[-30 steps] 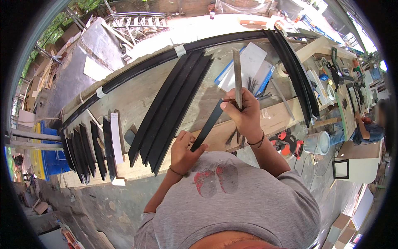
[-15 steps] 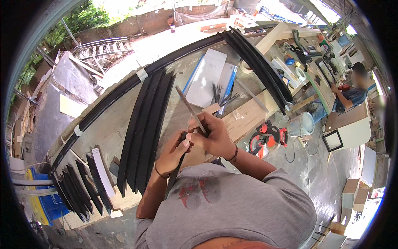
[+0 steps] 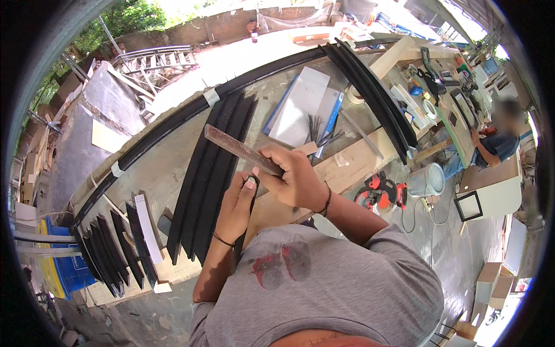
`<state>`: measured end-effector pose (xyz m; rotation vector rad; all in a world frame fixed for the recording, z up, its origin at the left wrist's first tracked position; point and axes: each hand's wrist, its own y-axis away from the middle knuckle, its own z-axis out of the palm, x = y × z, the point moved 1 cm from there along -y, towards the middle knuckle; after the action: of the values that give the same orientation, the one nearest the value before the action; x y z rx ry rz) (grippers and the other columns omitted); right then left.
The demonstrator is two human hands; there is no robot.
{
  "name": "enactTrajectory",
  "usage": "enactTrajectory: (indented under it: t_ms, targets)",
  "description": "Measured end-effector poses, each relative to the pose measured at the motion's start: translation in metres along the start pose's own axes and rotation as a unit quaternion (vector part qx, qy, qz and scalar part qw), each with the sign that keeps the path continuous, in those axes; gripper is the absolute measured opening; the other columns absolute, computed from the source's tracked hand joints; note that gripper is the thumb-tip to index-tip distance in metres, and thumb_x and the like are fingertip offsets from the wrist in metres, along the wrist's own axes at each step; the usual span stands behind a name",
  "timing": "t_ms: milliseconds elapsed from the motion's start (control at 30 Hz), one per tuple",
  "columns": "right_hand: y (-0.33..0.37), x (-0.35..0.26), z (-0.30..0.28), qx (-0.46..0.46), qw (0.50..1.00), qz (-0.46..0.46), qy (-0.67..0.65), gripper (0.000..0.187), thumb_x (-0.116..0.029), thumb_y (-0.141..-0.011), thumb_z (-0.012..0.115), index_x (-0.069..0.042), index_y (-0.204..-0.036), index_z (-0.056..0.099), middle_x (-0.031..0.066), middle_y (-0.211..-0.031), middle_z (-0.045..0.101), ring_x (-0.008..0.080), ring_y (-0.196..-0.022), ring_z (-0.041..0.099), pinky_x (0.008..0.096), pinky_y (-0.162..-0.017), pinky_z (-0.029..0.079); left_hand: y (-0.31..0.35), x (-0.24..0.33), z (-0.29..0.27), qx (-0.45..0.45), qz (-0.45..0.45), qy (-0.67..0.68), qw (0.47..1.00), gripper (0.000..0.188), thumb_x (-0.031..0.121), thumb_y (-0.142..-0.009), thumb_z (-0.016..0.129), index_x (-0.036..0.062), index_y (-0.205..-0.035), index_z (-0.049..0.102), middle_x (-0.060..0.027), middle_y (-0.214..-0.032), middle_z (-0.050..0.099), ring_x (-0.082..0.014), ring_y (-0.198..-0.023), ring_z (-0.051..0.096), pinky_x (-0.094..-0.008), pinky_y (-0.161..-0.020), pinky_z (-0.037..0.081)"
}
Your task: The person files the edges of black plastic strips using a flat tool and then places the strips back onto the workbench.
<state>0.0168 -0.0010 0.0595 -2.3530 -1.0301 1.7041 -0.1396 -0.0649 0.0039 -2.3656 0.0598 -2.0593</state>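
Observation:
My right hand [image 3: 295, 179] is closed around a flat, rusty-brown metal file [image 3: 237, 146], whose broad end points up and to the left over the table. Close beside it, my left hand [image 3: 233, 211] grips a black strip of moulding [image 3: 239, 247] near its upper end, thumb on top. The strip runs down past my wrist against my body, its lower part hidden. The file's edge lies just above the strip's end; whether they touch I cannot tell. Beyond my left hand, long black mouldings [image 3: 211, 173] lie side by side on the worktable [image 3: 156, 156].
More black mouldings [image 3: 378, 98] lie at the right, and short black pieces [image 3: 107, 254] at the left. White-and-blue boxes [image 3: 300, 107] and thin dark rods [image 3: 317, 134] lie ahead. A red power saw [image 3: 378, 194] and bucket [image 3: 426, 180] stand right, near another person [image 3: 498, 144].
The file has swung to the left and turned its broad face into view. My right hand has rotated with it, while my left hand still grips the black strip. The view has shifted slightly.

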Motion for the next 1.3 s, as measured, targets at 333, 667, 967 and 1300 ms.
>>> enactTrajectory:
  t_ms: [333, 667, 967, 1300]
  targets:
    - [0.027, 0.032, -0.003, -0.041, 0.991, 0.127, 0.004, 0.025, -0.013, -0.084, 0.07, 0.001, -0.102, 0.06, 0.0127, -0.074, 0.057, 0.0181, -0.063, 0.055, 0.0317, -0.06, 0.044, -0.013, -0.037, -0.016, 0.109, -0.056, 0.039, 0.992, 0.05, 0.053, -0.099, 0.041, 0.0054, -0.09, 0.054, 0.0, -0.072, 0.05, -0.0084, -0.062, 0.048, -0.0241, -0.058, 0.039]
    - [0.067, 0.032, 0.009, -0.048, 0.996, 0.065, -0.022, 0.047, -0.013, -0.09, 0.062, -0.002, -0.135, 0.05, 0.0206, -0.104, 0.063, 0.0332, -0.088, 0.061, 0.0362, -0.079, 0.048, -0.016, -0.039, -0.014, 0.231, -0.058, -0.026, 0.971, 0.05, 0.039, -0.105, 0.033, -0.0041, -0.101, 0.057, -0.0165, -0.09, 0.058, -0.027, -0.087, 0.054, -0.0353, -0.082, 0.042]
    - [0.081, 0.036, 0.025, -0.002, 0.998, 0.048, 0.045, 0.049, -0.01, -0.088, 0.064, -0.001, -0.134, 0.051, 0.0198, -0.099, 0.062, 0.0345, -0.082, 0.061, 0.0376, -0.072, 0.051, -0.012, -0.024, -0.008, 0.235, -0.008, -0.053, 0.97, 0.048, 0.042, -0.104, 0.033, -0.002, -0.091, 0.048, -0.0179, -0.074, 0.044, -0.0245, -0.069, 0.04, -0.0376, -0.068, 0.041]
    - [0.049, 0.02, 0.019, -0.037, 0.994, 0.049, 0.092, 0.046, -0.008, -0.088, 0.06, -0.002, -0.133, 0.053, 0.0189, -0.092, 0.06, 0.0321, -0.079, 0.06, 0.0364, -0.072, 0.049, -0.007, -0.026, -0.007, 0.241, 0.018, -0.06, 0.969, 0.044, 0.038, -0.104, 0.036, -0.0003, -0.087, 0.048, -0.0144, -0.071, 0.047, -0.0227, -0.067, 0.044, -0.0366, -0.066, 0.041]
